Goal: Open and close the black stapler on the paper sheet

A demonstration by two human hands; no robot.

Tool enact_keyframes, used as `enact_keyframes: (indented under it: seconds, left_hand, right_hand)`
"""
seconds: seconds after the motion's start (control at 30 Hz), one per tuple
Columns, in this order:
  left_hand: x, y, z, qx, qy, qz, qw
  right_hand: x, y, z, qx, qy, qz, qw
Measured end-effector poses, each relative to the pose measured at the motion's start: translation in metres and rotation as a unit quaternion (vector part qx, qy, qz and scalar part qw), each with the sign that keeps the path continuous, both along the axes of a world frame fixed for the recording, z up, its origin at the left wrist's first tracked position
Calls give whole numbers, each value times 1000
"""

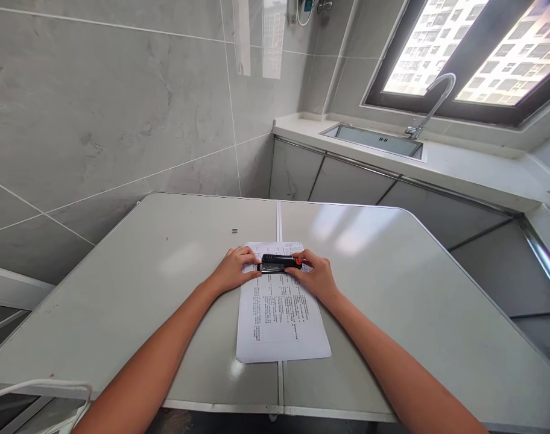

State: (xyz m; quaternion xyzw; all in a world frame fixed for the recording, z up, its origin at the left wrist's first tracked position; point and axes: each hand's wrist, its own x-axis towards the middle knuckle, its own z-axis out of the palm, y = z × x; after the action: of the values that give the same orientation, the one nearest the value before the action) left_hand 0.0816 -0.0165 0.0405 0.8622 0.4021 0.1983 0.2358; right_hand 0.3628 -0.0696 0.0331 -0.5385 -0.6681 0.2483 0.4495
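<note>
A black stapler (pixel 279 263) with a bit of orange at its right end lies sideways over the upper part of a printed sheet of paper (pixel 284 325). My left hand (pixel 234 269) pinches the stapler's left end between thumb and fingers. At the other end, my right hand (pixel 316 274) grips it near the orange part. Between the stapler's dark upper arm and its base a greyish strip shows; I cannot tell whether anything sits inside. Whether the paper is one sheet or a stack is unclear.
Short strips that look like staples (pixel 234 230) lie on the pale folding table (pixel 202 374), beyond my left hand. A white cable (pixel 44 382) hangs at the near left corner. A counter with a sink (pixel 369 140) and tap (pixel 433 108) stands at the back right, under a window.
</note>
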Motion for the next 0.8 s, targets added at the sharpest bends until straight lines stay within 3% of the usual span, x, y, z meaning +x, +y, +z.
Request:
enact_keyframes:
  seconds: [0.2,0.4,0.8]
  left_hand:
    - [0,2,-2,-12,-19,-2,1000]
    - [0,4,-5,-17,-31,-2,999]
    - [0,3,-3,-19,-34,5,999]
  right_hand:
    - [2,0,-1,-8,-7,-2,1000]
    - [3,6,0,-12,-85,25,996]
    - [1,7,8,-19,-74,58,995]
